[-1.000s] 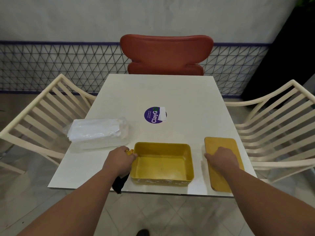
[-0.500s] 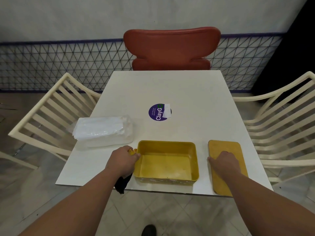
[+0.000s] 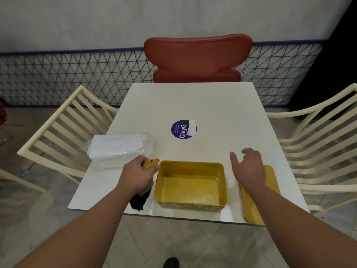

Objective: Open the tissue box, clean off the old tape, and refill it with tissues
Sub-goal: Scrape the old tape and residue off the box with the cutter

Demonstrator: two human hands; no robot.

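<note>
So my left hand [image 3: 138,176] gripped a yellow scraper [image 3: 151,163] beside the open box [image 3: 191,185], right hand [image 3: 249,167] hovering open; scraping tape came next

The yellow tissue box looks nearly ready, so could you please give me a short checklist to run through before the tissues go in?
1. Yellow tissue box open, lid off and lying on the table to its right: ok.
2. Box interior empty: ok.
3. Old tape cleaned off: cannot tell; pale specks show along the front wall.
4. Tissue pack within reach, left of the box: ok.
5. Right hand free, fingers spread above the lid: ok.
6. Left hand free: not ok; it grips a yellow-orange object, with a dark cloth under it.
</note>
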